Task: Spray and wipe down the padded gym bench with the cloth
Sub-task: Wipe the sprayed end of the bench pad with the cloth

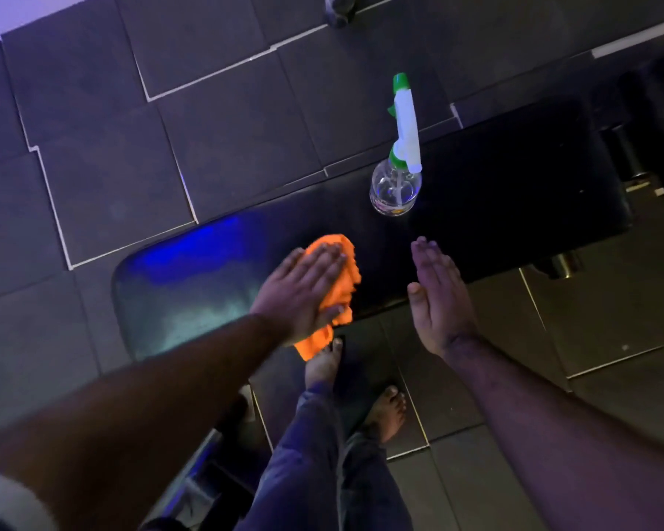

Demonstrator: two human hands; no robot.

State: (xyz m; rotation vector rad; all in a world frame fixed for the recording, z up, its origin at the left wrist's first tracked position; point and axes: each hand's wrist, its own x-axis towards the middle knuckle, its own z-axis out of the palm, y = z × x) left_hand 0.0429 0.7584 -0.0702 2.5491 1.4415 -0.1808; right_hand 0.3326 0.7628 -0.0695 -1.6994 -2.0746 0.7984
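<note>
1. Padding of the long black vinyl gym bench (495,178) is seen from above, running from lower left to upper right across dark square floor tiles (215,120); a blue light reflection and a dull, streaky sheen (possibly moisture, though the dim light leaves this unsure) are seen on its left end.
2. A crumpled orange cleaning cloth (342,279) is pressed flat onto the bench's near edge by the left hand (303,291), its fingers laid straight and together over the fabric.
3. The right hand (437,297) is held beside the cloth with straight fingers, palm turned inward, nothing held in it; contact with the bench cannot be judged.
4. A clear plastic spray bottle with a white and green trigger head (397,185) stands upright on the padding, beyond both hands and apart from them.
5. Two bare feet (388,412) are planted on the floor below the bench edge.
</note>
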